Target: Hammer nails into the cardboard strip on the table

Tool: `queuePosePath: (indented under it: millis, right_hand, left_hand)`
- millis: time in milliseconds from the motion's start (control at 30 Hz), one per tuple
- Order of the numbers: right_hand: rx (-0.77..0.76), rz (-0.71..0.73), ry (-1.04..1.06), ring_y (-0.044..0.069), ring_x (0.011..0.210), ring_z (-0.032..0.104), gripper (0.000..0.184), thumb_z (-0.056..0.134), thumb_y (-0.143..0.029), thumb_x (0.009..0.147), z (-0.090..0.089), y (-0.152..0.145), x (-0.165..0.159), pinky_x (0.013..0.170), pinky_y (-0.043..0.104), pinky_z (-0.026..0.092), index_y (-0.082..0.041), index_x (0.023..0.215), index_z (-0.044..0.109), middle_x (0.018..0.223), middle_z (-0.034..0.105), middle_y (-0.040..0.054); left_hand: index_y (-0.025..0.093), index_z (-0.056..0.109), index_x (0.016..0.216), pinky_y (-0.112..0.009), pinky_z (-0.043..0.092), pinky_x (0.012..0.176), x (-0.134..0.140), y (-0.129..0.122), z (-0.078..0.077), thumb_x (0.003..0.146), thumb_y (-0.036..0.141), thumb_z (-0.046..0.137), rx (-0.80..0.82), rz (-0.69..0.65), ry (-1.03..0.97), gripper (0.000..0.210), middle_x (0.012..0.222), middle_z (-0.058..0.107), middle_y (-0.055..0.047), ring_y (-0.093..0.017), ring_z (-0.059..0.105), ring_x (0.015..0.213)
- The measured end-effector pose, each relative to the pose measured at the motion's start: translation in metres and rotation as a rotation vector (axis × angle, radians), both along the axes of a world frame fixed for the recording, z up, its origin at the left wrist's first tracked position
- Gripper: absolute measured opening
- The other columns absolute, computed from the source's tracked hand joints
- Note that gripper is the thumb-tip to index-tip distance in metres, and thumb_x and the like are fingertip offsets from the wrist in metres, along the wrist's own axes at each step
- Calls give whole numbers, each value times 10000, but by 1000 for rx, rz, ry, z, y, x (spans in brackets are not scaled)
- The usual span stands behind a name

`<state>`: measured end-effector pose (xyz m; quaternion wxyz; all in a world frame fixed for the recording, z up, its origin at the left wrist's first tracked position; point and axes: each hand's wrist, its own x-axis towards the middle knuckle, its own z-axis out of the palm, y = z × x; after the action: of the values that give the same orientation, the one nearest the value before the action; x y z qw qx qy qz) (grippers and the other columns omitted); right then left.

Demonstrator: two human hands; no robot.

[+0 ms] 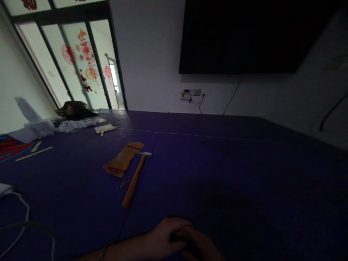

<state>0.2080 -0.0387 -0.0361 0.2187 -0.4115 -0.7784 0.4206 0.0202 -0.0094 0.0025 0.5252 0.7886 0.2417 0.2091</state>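
Observation:
Low in the head view, my left hand [162, 236] reaches in from the left with a bracelet at its wrist. It meets my right hand [203, 245], and the curled fingers of both touch. I see no object in either hand, though the space between them is dark. Ahead and to the left lies a hammer [134, 181] with a wooden handle and a metal head pointing away. Beside its handle is a small pile of nails [123, 183]. A torn, flattened piece of brown cardboard [123, 159] rests just left of the hammer head.
The purple tabletop [217, 159] has seams. Cables [27, 210] trail at left. Pale strips [34, 153], red and blue items [11, 150], a small white packet [104, 128], plastic bags [77, 125] and a dark bag [74, 110] lie farther back. A screen [244, 36] hangs on the wall.

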Motion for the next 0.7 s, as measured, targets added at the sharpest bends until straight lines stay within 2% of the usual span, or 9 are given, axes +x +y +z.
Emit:
queuePosePath:
  millis: [167, 333, 533, 700]
  right_hand:
    - [-21, 6, 12, 245, 1064, 565, 424, 545, -212, 703, 5, 3, -4, 920, 363, 424, -176, 1125, 573, 1146, 621, 136]
    - [-61, 4, 27, 240, 1023, 594, 417, 560, -183, 670, 4, 5, -5, 894, 337, 445, -204, 1085, 597, 1103, 651, 117]
    - [-69, -8, 19, 230, 1041, 583, 415, 524, -170, 696, 12, 2, -5, 892, 332, 442, -171, 1107, 582, 1129, 632, 137]
    - [-63, -36, 8, 240, 1052, 576, 415, 529, -169, 693, 9, 1, -5, 912, 346, 428, -166, 1104, 588, 1131, 631, 141]
  left_hand:
    - [230, 495, 1163, -266, 433, 833, 1, 1, -2, 748, 109, 523, 14, 2, 10, 433, 1085, 596, -13, -161, 548, 953]
    - [229, 506, 1151, -263, 434, 822, 2, 2, -1, 744, 103, 527, 25, 2, 24, 427, 1069, 601, -16, -163, 553, 941]
    - [237, 501, 1158, -264, 424, 843, 2, 0, 3, 749, 105, 525, 3, 4, 27, 431, 1088, 595, -10, -167, 551, 967]
    - [230, 504, 1159, -256, 440, 817, 2, 0, 4, 745, 93, 514, -10, 0, 22, 435, 1081, 600, -16, -166, 563, 951]
